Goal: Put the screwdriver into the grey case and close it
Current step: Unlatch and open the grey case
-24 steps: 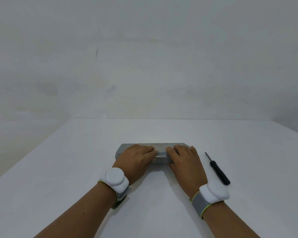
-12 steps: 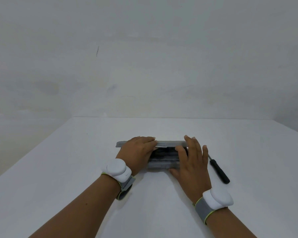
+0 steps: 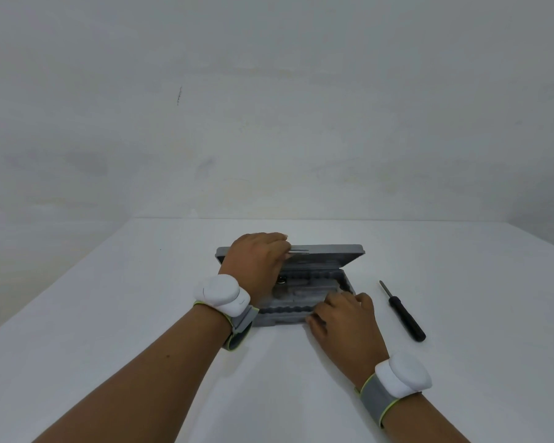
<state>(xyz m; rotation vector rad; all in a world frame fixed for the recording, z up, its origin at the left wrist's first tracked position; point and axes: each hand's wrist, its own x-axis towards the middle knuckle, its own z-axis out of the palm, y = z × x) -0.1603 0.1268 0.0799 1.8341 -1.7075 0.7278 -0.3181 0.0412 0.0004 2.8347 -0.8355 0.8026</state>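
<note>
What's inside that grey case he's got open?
The grey case shows dark moulded rows of ridged slots, with a small metal piece near the left hand. No screwdriver yet; it lies on the table. Both hands cover parts of the tray; the right hand hides its front corner.

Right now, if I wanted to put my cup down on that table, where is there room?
Bare table lies left of the grey case, behind it to the far edge, and right of the screwdriver. The middle is crowded: left hand on the lid, right hand at the case's front, with only a narrow strip between case and screwdriver.
</note>
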